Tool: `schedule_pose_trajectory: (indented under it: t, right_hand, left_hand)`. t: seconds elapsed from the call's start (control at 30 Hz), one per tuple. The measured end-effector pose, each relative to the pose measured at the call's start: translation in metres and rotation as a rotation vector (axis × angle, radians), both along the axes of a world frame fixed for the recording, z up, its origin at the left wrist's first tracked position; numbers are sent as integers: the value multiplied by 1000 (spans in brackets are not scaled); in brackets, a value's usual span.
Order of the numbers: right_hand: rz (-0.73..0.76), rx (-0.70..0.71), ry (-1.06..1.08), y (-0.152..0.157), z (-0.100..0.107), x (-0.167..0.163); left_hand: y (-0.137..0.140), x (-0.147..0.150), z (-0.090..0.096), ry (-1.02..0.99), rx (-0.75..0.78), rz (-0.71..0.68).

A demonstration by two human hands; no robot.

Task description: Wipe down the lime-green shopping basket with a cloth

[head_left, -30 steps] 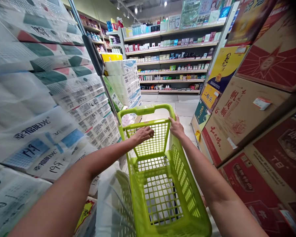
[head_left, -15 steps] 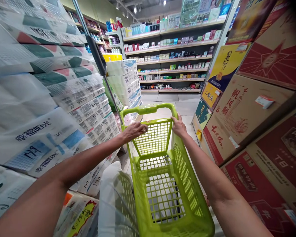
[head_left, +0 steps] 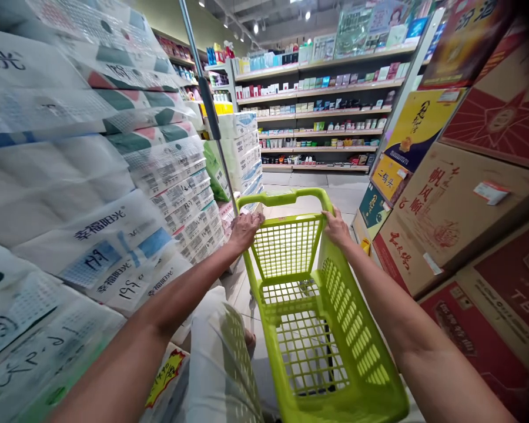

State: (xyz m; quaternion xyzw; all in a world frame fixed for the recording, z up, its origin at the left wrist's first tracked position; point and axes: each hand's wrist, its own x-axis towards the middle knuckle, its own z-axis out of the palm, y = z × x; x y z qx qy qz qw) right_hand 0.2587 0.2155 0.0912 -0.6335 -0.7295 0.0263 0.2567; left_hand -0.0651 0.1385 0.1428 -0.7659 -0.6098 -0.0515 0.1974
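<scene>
A lime-green plastic shopping cart [head_left: 374,393] stands in front of me, and its basket holds nothing I can see. My left hand [head_left: 247,229] is closed over the left end of the rim, beside the foot of a metal pole [head_left: 187,29] with a dark sleeve. Its fingertips are partly hidden, the fingers curling onto the frame. On the other side, my right hand [head_left: 336,228] grips the right corner below the raised handle bar [head_left: 282,198]. Both arms are stretched forward.
Plastic-wrapped tissue packs [head_left: 92,235] are piled high along the left. Stacked cardboard cartons [head_left: 449,200] line the right side. Ahead, across a tiled floor [head_left: 335,182], shelves [head_left: 321,126] carry many small boxed and bottled goods. My leg [head_left: 216,352] is left of the cart.
The view has swung left, so cart and shelves appear farther right. My left hand, earlier a loose fist over the rim, now sits at the cart's left corner. The right hand keeps its hold.
</scene>
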Motion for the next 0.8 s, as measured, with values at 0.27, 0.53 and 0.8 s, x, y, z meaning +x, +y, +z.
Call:
schedule_pose_trajectory:
  t: [0.27, 0.53, 0.8]
  right_hand:
    - [185, 51, -45, -76, 8, -69]
    - [287, -369, -232, -218, -22, -150]
    - [305, -291, -340, -194, -15, -127]
  left_hand:
    - [-14, 14, -23, -206, 117, 53]
    - [-21, 33, -33, -456, 187, 27]
    - [-74, 58, -75, -609, 191, -146]
